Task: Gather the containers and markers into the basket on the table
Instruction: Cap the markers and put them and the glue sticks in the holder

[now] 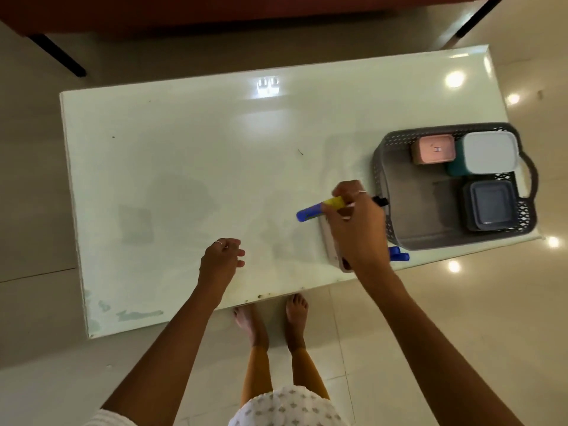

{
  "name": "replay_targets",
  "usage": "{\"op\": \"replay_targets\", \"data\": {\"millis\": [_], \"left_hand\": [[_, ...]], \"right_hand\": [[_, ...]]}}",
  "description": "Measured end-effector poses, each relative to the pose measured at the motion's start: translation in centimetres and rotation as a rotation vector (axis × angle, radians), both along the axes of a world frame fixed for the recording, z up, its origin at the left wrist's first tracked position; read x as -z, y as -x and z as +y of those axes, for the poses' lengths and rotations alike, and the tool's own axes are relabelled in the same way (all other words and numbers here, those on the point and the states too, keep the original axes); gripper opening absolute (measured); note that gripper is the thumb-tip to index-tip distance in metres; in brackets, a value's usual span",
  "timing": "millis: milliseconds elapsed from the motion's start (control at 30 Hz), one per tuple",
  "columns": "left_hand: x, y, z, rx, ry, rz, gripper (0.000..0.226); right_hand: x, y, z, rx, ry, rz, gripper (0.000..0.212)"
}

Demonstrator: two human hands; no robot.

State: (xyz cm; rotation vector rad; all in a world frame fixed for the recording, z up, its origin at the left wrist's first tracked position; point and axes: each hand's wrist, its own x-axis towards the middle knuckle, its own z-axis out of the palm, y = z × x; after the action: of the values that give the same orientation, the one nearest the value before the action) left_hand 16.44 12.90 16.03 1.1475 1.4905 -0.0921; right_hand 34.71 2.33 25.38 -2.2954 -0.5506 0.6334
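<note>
From the head view I see my right hand (356,229) just beside the near-left corner of the grey basket (388,192), fingers curled round a bundle of markers. The blue-capped marker (309,213) sticks out to the left of my fist, its yellow band (335,202) showing at the knuckles, and a black marker tip (380,200) pokes out on the right, over the basket's rim. A pale object (330,247) shows under my palm; I cannot tell what it is. Two more blue markers (399,256) lie on the table just right of my wrist, near the table's front edge and in front of the basket.

My left hand (222,256) hovers over the white table (172,155) near the front edge, well apart from the basket, fingers loosely curled and holding nothing.

The basket sits at the table's right end. Inside it, along the far side, stand a pink container (433,149) and a teal container with a white lid (488,153), touching each other. A dark grey container (489,205) sits in the near-right corner. The left half of the basket floor is bare.

My bare feet (270,315) stand on the tiled floor (445,318) just below the table's front edge.
</note>
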Motion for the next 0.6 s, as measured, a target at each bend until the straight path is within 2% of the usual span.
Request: {"op": "replay_targets", "data": {"millis": [133,233,367,600], "left_hand": [[-0.2,-0.7,-1.8,0.017,0.003,-0.004,0.019],[-0.3,-1.2,-2.9,0.027,0.003,-0.005,0.018],[-0.3,-1.4,-3.8,0.037,-0.004,-0.002,0.019],[-0.5,-1.5,-4.7,0.037,-0.013,0.001,0.019]], "right_hand": [[-2.2,-3.5,-5.7,0.100,0.024,-0.103,0.005],[-1.5,-5.1,-8.2,0.109,0.100,-0.134,0.009],[0.5,-5.6,-9.0,0.011,0.199,-0.132,0.009],[2.1,-5.0,-8.2,-0.148,0.257,-0.116,0.014]]}}
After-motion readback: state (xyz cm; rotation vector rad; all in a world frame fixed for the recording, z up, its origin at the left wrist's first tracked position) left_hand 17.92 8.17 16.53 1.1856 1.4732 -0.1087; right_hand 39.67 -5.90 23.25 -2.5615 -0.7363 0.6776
